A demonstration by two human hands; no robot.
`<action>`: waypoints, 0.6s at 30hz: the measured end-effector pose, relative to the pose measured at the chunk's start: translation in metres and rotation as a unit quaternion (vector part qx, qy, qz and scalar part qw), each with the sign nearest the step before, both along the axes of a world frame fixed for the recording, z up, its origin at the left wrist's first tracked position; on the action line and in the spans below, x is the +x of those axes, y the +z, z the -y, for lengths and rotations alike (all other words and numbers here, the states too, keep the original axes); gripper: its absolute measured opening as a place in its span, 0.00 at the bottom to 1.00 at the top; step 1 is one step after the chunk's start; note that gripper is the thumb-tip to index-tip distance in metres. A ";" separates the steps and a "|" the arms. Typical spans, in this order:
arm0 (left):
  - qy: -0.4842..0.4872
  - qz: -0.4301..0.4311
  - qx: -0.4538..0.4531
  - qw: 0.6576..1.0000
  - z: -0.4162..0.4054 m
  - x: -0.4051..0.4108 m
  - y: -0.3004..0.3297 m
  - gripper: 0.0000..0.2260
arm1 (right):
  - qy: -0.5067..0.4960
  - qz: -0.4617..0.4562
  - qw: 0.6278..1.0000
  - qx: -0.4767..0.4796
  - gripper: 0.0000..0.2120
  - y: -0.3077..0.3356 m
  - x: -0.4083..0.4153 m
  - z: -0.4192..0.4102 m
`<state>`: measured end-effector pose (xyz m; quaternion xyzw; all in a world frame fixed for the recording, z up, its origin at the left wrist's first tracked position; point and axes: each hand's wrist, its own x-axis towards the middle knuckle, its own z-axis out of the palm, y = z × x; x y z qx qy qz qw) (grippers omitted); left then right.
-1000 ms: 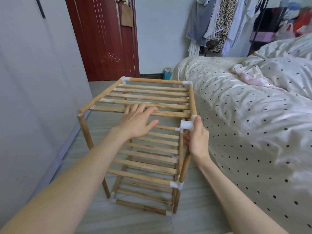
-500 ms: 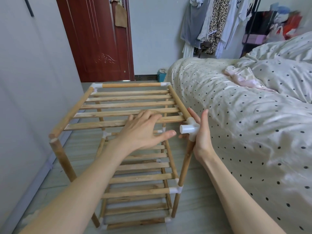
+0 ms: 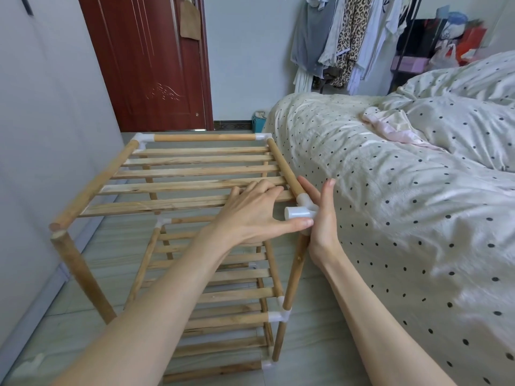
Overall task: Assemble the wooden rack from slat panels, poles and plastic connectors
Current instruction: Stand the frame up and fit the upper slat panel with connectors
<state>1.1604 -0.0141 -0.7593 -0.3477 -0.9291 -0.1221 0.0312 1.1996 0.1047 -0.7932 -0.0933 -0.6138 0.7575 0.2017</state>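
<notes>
Fingers (image 3: pixel 330 188) of my right hand (image 3: pixel 323 218) are lying straight, bracing the white corner connector (image 3: pixel 302 208) at three o'clock while my flat left hand (image 3: pixel 250 215) is steadying the top slat panel (image 3: pixel 181 171).

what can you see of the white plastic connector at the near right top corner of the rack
The white plastic connector is glossy and three-way, atop the near right pole. The top panel's side rail enters it from behind; one open socket points left, empty. The right hand presses flat against its outer side; the left hand has its thumb just beneath.
</notes>
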 end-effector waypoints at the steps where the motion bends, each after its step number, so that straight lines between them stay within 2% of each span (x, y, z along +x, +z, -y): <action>1: -0.001 0.006 -0.002 1.000 0.000 0.000 0.001 0.40 | -0.008 0.003 1.000 -0.002 0.30 0.000 0.000 0.000; 7: 0.008 0.030 0.024 0.999 -0.002 0.002 0.003 0.44 | -0.022 0.018 0.999 -0.028 0.26 0.000 -0.003 -0.001; 12: 0.018 0.041 0.060 0.997 -0.001 0.004 0.004 0.44 | -0.036 0.013 0.999 -0.036 0.25 -0.003 -0.006 0.000; 18: 0.020 0.034 0.079 0.996 -0.002 0.005 0.002 0.36 | -0.076 0.012 0.997 -0.027 0.25 -0.003 -0.008 0.002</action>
